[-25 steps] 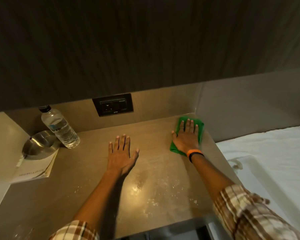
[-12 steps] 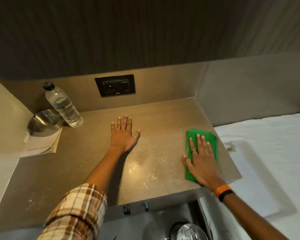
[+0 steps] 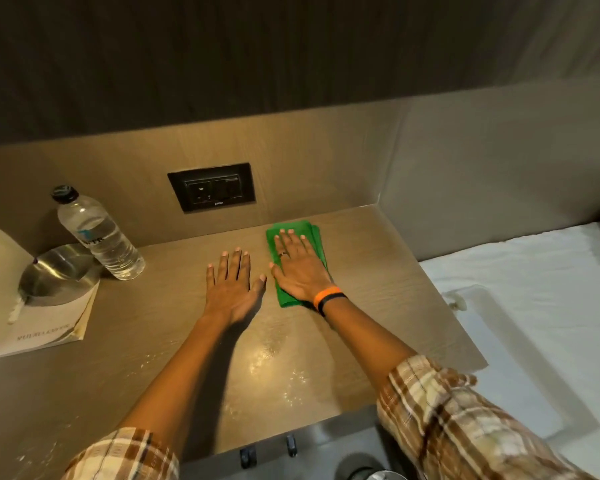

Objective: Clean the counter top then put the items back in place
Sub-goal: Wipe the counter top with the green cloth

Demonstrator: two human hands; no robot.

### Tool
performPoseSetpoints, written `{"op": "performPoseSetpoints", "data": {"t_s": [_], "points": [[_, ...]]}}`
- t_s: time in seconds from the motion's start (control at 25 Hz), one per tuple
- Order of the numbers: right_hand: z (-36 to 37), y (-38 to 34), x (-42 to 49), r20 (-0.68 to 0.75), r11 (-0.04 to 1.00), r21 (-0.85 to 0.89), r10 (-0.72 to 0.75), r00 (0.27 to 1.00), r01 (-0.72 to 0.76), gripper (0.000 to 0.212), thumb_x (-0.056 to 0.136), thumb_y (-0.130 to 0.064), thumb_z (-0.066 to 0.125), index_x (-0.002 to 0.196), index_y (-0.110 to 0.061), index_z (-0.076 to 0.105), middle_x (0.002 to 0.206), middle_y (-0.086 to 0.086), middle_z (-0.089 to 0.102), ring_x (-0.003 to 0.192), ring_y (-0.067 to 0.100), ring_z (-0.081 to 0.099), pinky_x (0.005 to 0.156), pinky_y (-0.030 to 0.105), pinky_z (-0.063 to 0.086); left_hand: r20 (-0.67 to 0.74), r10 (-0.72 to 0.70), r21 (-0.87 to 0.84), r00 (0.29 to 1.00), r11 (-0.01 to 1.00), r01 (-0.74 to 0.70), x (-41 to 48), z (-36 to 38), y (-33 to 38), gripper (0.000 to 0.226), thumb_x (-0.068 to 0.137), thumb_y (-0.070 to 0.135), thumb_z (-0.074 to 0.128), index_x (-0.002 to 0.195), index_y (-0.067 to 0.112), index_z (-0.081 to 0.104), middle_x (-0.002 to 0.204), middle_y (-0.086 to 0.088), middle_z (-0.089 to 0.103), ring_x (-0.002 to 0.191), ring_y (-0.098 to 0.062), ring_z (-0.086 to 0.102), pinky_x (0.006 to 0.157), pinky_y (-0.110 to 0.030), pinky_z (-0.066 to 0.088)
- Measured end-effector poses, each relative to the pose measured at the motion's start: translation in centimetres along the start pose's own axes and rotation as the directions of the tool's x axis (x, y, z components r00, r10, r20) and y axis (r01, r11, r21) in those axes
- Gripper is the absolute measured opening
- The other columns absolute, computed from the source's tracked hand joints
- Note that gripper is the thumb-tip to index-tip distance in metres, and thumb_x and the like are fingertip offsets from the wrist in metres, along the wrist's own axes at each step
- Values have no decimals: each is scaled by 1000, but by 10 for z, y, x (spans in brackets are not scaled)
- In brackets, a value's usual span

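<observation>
While the left hand (image 3: 231, 289) lies flat on the bare brown bench (image 3: 378, 282), palm down with its fingers spread and holding nothing, the right hand (image 3: 300, 268) presses flat on a folded green cloth (image 3: 316, 237), fingers stretched forward and slightly fanned, so its grip is spread rather than pinching. The cloth lies near the back of the bench, just below and to the right of the dark wall socket (image 3: 212, 187), with its far end close to the back panel. The two hands are just beside each other, thumbs nearly meeting. A ring shows on one right finger, and an orange and a black band (image 3: 329, 296) sit on the right wrist. Plaid sleeves (image 3: 465, 424) are pushed up both forearms.

At the bench's left rear corner a capped clear water bottle (image 3: 99, 237) stands upright, touching or just beside a round metal dish (image 3: 54, 275). The dish rests partly on a pale booklet (image 3: 49, 327). Wet streaks and droplets (image 3: 274, 358) glisten on the bench between the forearms. White bedding (image 3: 534, 289) lies to the right, lower than the bench.
</observation>
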State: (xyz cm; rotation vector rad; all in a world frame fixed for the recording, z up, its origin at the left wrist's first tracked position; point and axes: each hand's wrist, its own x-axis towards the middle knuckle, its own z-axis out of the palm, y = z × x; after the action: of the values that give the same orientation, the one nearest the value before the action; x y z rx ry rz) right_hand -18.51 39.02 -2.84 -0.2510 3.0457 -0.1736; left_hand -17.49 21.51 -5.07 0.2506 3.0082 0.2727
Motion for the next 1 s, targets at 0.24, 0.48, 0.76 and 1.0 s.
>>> {"op": "performPoseSetpoints", "data": {"t_s": [0.24, 0.48, 0.76, 1.0], "points": [[0, 26, -112, -12, 948, 11, -318, 948, 318, 70, 101, -48, 26, 158, -15, 1, 166, 1, -1, 154, 14, -5, 125, 37, -4, -8, 101, -115, 995, 988, -101, -35, -23, -24, 65, 103, 48, 18, 157, 17, 1, 165, 1, -5, 151, -13, -8, 122, -36, -5], [5, -72, -160, -77, 863, 479, -142, 987, 162, 63, 100, -34, 37, 158, -25, 15, 165, -2, 18, 152, 14, 16, 126, 37, 10, -153, 123, -178, 981, 973, -150, -68, -29, -4, 63, 101, 42, 21, 154, 10, 22, 163, -9, 19, 152, -21, 9, 123, -37, 1], [9, 16, -162, -159, 942, 267, 251, 955, -203, 62, 97, -39, 16, 150, -15, 38, 162, 12, 28, 151, 27, 22, 125, 47, 13, -53, 136, -36, 989, 990, -138, -131, 8, 87, 74, 99, 56, 19, 157, 11, 6, 165, -10, -1, 152, -24, -7, 123, -48, -1], [21, 21, -156, -179, 981, 101, 182, 967, -166, 62, 100, -43, 22, 154, -15, 29, 164, 15, 21, 153, 29, 16, 125, 49, 13, -115, 84, 1, 990, 996, -84, -130, 3, 30, 74, 98, 54, 28, 157, 15, 9, 165, -5, 8, 152, -19, 1, 123, -42, -2]]}}
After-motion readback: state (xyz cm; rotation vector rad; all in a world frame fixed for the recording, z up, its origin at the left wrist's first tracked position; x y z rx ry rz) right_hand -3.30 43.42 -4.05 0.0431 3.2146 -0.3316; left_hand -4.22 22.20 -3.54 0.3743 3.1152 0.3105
